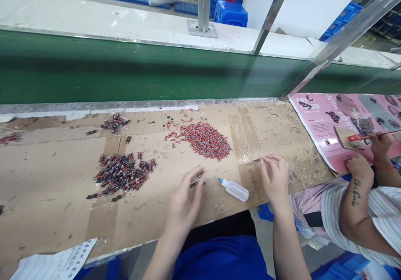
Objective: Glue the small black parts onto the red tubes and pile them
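My left hand (184, 198), a little blurred, hovers over the cardboard with thumb and fingers apart. Close to its fingertips are a few small dark parts (196, 184); whether it touches them I cannot tell. My right hand (275, 177) is further right, its fingertips pinched on a small dark part (257, 160) that sticks out to the left. Between my hands lies a clear squeeze bottle (236, 190) with a blue-green tip. Beyond them is a heap of small red-and-silver parts (206, 140). A pile of black-and-red parts (123, 172) sits to the left.
Cardboard (150, 213) covers the bench, with a green wall (125, 71) behind. A smaller pile (115, 123) lies at the back left. At right, a co-worker's hands (360, 169) are over a pink sheet (316, 125). A slanted metal post (332, 42) rises nearby. Printed paper (56, 261) hangs at front left.
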The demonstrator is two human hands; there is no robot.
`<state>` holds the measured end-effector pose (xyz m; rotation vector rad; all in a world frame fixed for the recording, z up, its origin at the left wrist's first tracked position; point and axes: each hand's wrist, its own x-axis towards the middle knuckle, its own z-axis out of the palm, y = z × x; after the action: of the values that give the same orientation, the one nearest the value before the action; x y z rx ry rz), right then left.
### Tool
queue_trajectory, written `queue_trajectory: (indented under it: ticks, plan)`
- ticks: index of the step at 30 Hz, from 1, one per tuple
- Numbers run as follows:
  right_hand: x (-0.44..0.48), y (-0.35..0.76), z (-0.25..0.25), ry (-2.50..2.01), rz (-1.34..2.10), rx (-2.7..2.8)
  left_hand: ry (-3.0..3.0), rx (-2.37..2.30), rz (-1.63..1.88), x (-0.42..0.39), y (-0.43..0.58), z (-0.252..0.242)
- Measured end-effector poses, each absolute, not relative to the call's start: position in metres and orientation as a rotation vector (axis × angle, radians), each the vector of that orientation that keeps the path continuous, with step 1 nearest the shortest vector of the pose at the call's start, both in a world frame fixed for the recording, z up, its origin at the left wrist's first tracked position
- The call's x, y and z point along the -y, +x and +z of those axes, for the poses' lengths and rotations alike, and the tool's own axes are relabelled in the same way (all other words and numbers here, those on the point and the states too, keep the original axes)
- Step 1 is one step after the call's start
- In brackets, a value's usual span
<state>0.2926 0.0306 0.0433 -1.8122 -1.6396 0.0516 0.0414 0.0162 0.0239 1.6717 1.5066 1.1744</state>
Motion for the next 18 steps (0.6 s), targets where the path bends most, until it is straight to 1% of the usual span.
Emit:
queue_trajectory:
  ticks: [2, 3, 5, 7, 9, 13, 18]
  plan:
    - [-0.028, 0.306, 0.043, -1.957, -0.028, 1.597, 1.882, -1.567, 1.201, -0.025, 0.02, 0.015]
    - [-0.024, 0.308, 0.044, -1.997, -0.002, 1.606, 1.987, -1.548, 1.163, -0.03, 0.01, 0.011]
    - [-0.015, 0.303, 0.046, -1.995, 0.191, 1.709, 2.168, -1.463, 1.038, -0.038, -0.004, 0.004]
    - [-0.005, 0.29, 0.049, -1.908, 0.47, 1.865, 2.276, -1.405, 0.921, -0.042, -0.011, 0.001]
    - [0.002, 0.277, 0.049, -1.829, 0.663, 1.961, 2.332, -1.4, 0.896, -0.042, -0.012, 0.002]
    - [0.004, 0.263, 0.048, -1.77, 0.714, 1.95, 2.371, -1.416, 0.977, -0.035, -0.011, 0.008]
    - [-0.001, 0.262, 0.053, -1.747, 0.847, 1.795, 2.344, -1.406, 0.811, -0.03, -0.011, 0.005]
